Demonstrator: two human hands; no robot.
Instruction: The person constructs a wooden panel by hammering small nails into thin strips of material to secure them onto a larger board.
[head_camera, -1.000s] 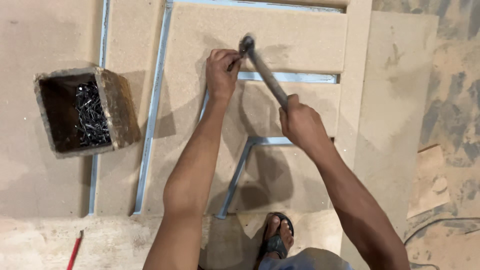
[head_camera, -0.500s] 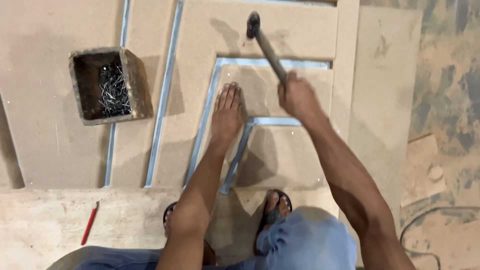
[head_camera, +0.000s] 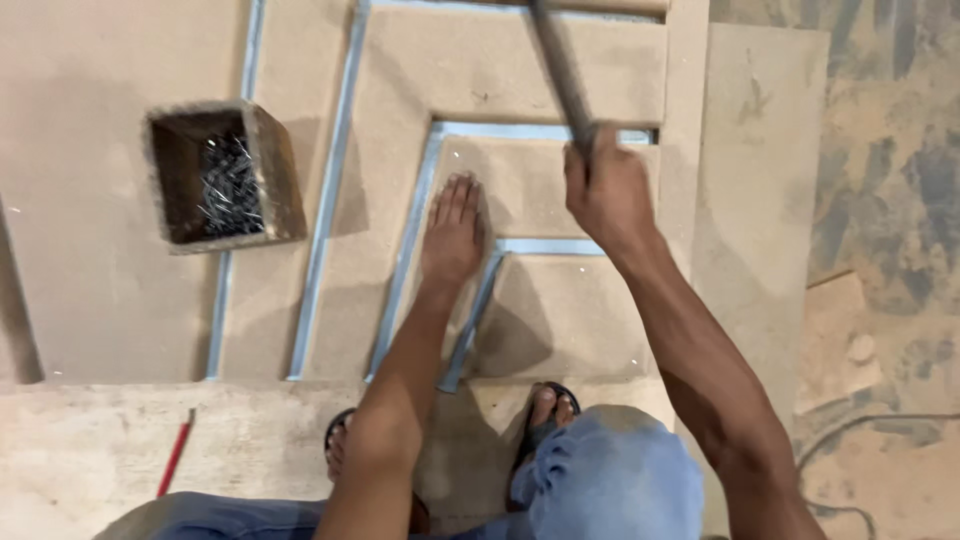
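Note:
My right hand (head_camera: 605, 192) grips the handle of a hammer (head_camera: 560, 70); the handle runs up and left, and its head is cut off by the top edge. My left hand (head_camera: 453, 233) lies flat, fingers together, on a tan fibreboard panel (head_camera: 520, 75) on the floor. The panel carries stepped pieces separated by thin blue-grey strips (head_camera: 405, 260). My left hand rests on the piece between two such strips, about a hand's width left of my right hand.
A small open box of nails (head_camera: 222, 175) sits on the board at the left. A red pencil (head_camera: 175, 455) lies on the pale plank at the bottom left. My feet in sandals (head_camera: 548, 410) and blue-clad knees are at the bottom. Dusty floor and scrap lie at the right.
The hammer has gone up, its head leaving the top of the view. My left hand left the spot near the hammer head a second ago and now lies flat on the board.

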